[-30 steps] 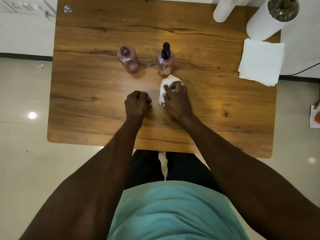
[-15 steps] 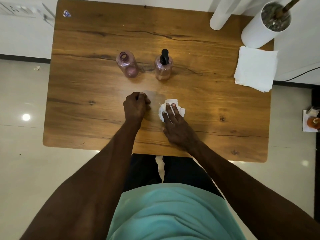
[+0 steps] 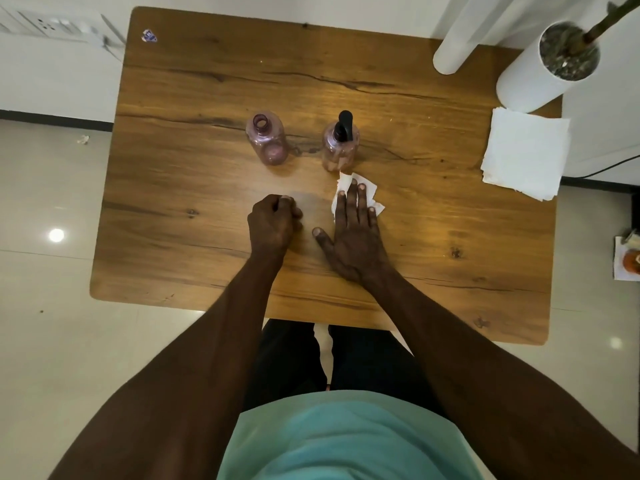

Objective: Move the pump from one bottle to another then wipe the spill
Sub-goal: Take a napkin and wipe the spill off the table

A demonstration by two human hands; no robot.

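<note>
Two pink clear bottles stand mid-table. The left bottle (image 3: pixel 266 142) has an open neck. The right bottle (image 3: pixel 340 147) carries the black pump (image 3: pixel 345 124). Just in front of it my right hand (image 3: pixel 353 233) lies flat, fingers spread, pressing a crumpled white tissue (image 3: pixel 372 190) onto the wooden table (image 3: pixel 173 202). My left hand (image 3: pixel 272 225) rests as a closed fist to the left, holding nothing I can see. A faint dull smear (image 3: pixel 311 202) shows on the wood between the hands.
A stack of white napkins (image 3: pixel 524 152) lies at the table's right edge. A white planter (image 3: pixel 543 69) and a white cylinder (image 3: pixel 460 46) stand at the back right corner. A small sticker (image 3: pixel 149 35) marks the back left corner.
My right hand slid the tissue back toward me, then pushed it forward again near the pump bottle, with fingers now flatter. The left fist stayed put.
</note>
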